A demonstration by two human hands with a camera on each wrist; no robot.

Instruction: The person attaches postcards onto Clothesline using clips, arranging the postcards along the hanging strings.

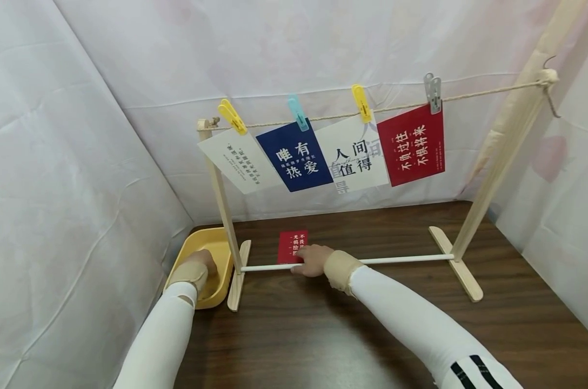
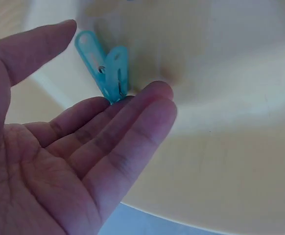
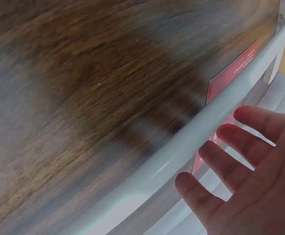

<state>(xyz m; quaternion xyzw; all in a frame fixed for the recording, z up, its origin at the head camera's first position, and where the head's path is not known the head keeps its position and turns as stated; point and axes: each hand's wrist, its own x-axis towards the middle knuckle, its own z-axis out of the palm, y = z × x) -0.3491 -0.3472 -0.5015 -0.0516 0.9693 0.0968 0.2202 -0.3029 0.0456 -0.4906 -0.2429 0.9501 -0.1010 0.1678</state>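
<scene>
My left hand point(image 1: 207, 261) reaches down into a yellow plastic tub point(image 1: 218, 237). In the left wrist view a translucent blue clothespin point(image 2: 115, 73) lies in the tub against the outstretched fingers, with the thumb apart from it. My right hand point(image 1: 315, 260) is over a small red card point(image 1: 287, 246) with white characters, which lies on the table behind a white rod point(image 1: 401, 260). The right wrist view shows that hand's fingers spread and slightly bent beside the rod, partly in front of the card; whether they touch it I cannot tell.
A wooden stand holds a rope point(image 1: 493, 93) with several cards pegged on it: a white card point(image 1: 240, 162), a blue card point(image 1: 294, 156), another white card point(image 1: 354, 156) and a red card point(image 1: 413, 146). The stand's feet, such as the right foot point(image 1: 469, 281), rest on the brown table point(image 1: 284, 335).
</scene>
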